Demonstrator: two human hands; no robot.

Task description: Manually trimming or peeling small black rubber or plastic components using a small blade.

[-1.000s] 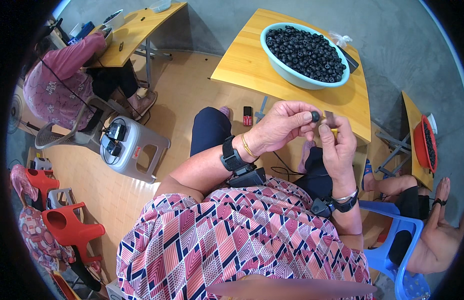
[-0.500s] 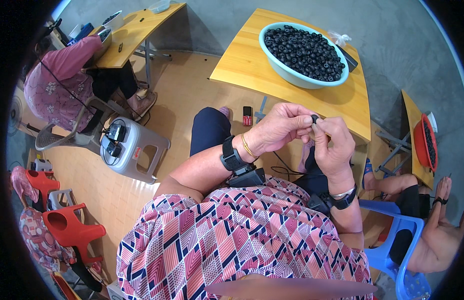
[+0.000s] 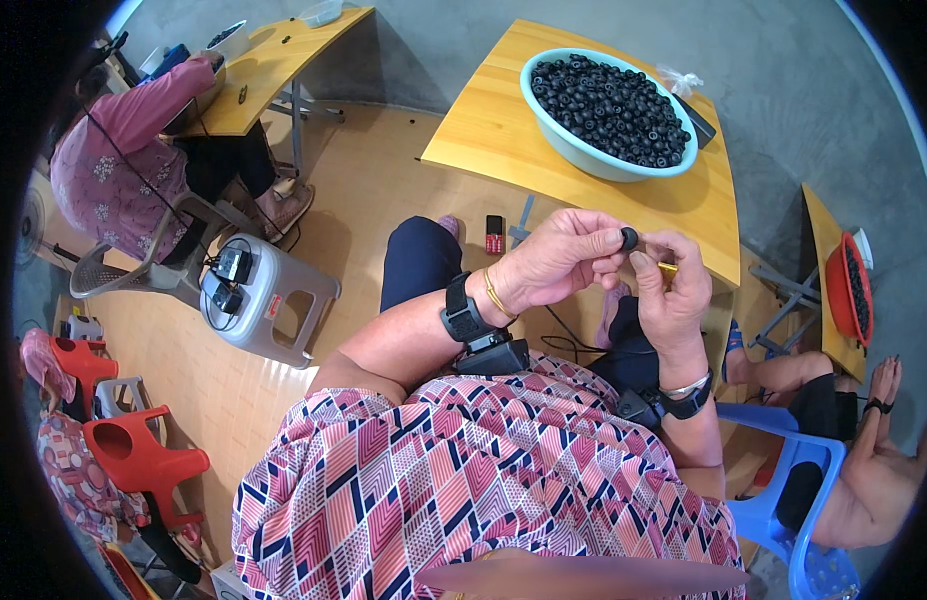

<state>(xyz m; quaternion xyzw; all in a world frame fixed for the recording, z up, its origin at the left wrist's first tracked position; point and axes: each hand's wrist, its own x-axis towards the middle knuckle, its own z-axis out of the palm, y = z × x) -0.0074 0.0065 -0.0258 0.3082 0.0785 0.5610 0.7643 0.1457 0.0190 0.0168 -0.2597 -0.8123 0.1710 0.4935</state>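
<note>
Basin (image 3: 584, 150) brims with black rings (image 3: 609, 110).

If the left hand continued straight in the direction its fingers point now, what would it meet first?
Most likely the right hand, directly ahead; the left hand holds a small black ring almost against it. Depth is uncertain.

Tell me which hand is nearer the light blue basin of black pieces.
Left. The left hand is below the basin, near its lower-left rim; the right hand sits lower, farther from it.
</note>
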